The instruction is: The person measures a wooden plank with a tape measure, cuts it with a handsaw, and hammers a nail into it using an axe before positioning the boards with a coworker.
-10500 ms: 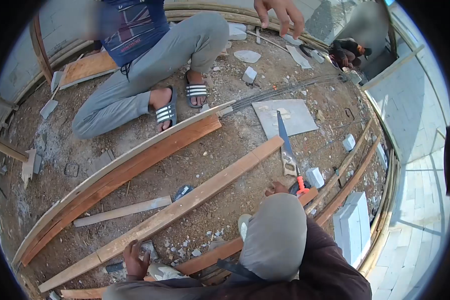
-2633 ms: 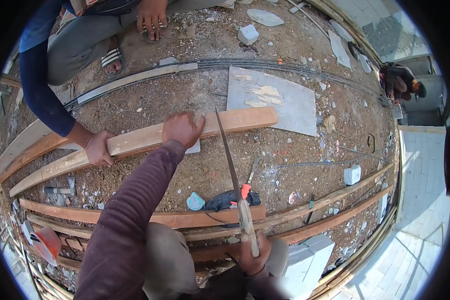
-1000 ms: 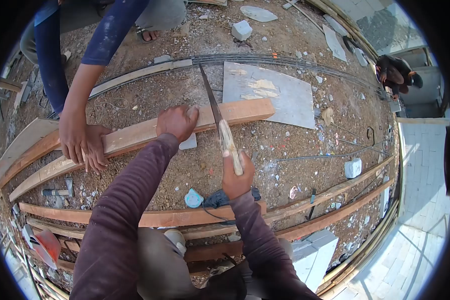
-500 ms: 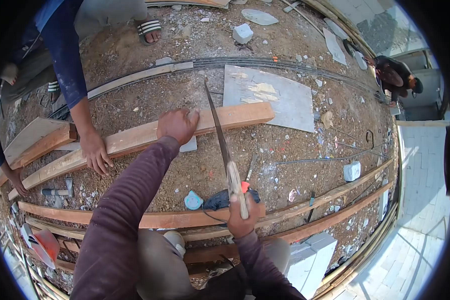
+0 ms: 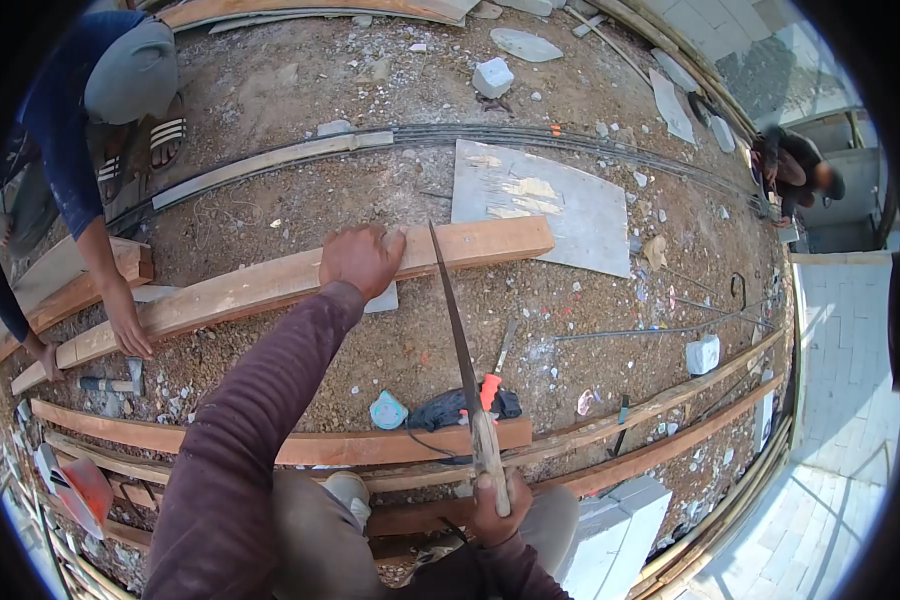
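Observation:
A long wooden beam [image 5: 495, 240] lies slanting across the ground in front of me. My left hand [image 5: 362, 260] is closed over its top near the right end. In my right hand [image 5: 500, 512] is the wooden handle of a handsaw [image 5: 457, 335], held low near my knee. The dark blade points away from me, its tip at the beam just right of my left hand; whether it touches the wood I cannot tell. At the beam's left part, a co-worker's hand [image 5: 128, 322] rests against the side, and another co-worker hand [image 5: 46, 360] is near the far left end.
A hammer [image 5: 115, 384] lies below the beam. Nearer me are a blue tape measure [image 5: 388, 410], a dark power tool [image 5: 440, 408] with a cord, and several planks [image 5: 340, 447]. A grey board [image 5: 580, 215] lies under the beam's right end. Another person [image 5: 795, 170] crouches far right.
My right hand has drawn the saw back towards me, so its tip moved from beyond the beam to the beam. A co-worker has leaned in, one hand shifting left along the beam.

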`<state>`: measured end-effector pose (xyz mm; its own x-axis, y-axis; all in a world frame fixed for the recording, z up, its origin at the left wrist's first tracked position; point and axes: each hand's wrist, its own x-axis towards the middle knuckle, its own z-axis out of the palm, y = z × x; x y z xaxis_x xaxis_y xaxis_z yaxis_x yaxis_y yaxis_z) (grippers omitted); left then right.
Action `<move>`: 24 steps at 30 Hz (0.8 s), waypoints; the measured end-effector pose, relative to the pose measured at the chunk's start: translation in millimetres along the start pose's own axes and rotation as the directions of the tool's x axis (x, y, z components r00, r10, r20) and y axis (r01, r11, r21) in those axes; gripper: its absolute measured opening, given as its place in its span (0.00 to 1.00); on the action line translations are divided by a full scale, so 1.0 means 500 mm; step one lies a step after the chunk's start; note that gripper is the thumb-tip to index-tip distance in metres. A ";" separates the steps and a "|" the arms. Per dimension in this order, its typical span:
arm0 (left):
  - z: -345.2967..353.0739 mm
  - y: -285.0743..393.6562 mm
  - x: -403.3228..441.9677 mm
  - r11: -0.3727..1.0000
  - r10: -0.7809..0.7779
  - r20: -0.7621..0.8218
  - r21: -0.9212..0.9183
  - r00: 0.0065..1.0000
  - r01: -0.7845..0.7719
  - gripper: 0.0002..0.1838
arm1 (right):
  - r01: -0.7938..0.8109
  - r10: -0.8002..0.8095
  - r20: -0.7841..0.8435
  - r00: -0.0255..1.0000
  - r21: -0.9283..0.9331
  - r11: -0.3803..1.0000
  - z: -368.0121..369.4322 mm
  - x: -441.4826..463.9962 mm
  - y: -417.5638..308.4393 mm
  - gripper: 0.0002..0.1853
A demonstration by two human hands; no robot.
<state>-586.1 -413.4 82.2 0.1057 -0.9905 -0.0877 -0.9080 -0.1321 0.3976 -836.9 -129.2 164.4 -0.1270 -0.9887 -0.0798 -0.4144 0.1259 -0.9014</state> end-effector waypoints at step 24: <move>-0.017 0.017 -0.003 1.000 -0.017 0.086 -0.008 0.996 0.018 0.28 | 0.172 -0.169 -0.083 0.982 0.020 0.985 0.140 0.277 -0.042 0.12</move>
<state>-590.5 -413.3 93.4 0.0862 -0.9811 -0.1730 -0.9026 -0.1504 0.4033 -782.7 -274.4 142.5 -0.1290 -0.9856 0.1096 -0.4116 -0.0473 -0.9101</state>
